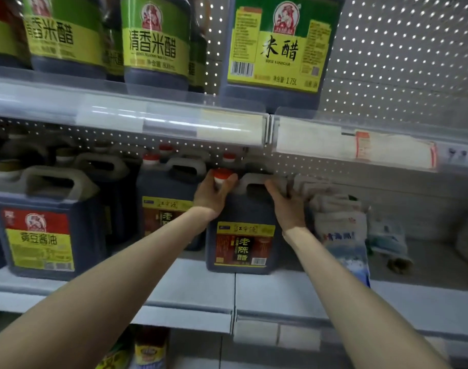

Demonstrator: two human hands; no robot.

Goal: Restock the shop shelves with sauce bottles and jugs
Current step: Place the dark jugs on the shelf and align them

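A dark vinegar jug [243, 235] with a red cap and a yellow-and-brown label stands on the middle shelf [190, 286], near its front. My left hand [213, 194] is closed around the jug's capped neck. My right hand [287, 203] rests against the jug's right shoulder beside the moulded handle, fingers wrapped on it. A matching jug [165, 206] stands just left and behind, partly hidden by my left forearm. Further left sits a soy sauce jug [45, 225] with a red-and-yellow label.
The upper shelf [174, 121] carries green-labelled rice vinegar jugs [154, 43] and a larger one [277, 51]. White bags [342, 235] lie right of the held jug. Bottles [149, 347] show on the shelf below. Perforated back panel [400, 62] behind.
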